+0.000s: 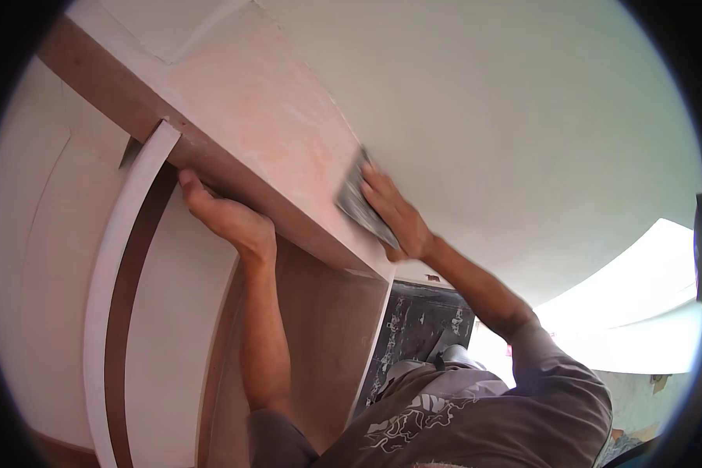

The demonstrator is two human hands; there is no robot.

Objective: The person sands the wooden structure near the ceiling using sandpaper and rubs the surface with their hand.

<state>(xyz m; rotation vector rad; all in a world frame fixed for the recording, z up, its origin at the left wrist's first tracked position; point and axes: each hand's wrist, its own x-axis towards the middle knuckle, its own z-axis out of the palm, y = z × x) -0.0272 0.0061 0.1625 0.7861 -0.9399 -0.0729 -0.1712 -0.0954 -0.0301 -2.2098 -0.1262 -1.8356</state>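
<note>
My right hand (398, 212) presses a grey sheet of sandpaper (356, 199) against the pale pink, dusty face of a wide board (265, 117). Its fingers lie over the sheet, and both are smeared by motion. Lower left, my left hand (230, 225) is closed at the brown underside edge (210, 160) of the same board, close to where a curved white upright (132, 203) meets it. Most of the left fingers are hidden.
A large smooth white surface (491, 117) spreads across the upper right. Brown-edged compartments (312, 312) lie below the board. A dark, paint-marked panel (417, 320) stands beyond them. Bright light (639, 288) enters at right.
</note>
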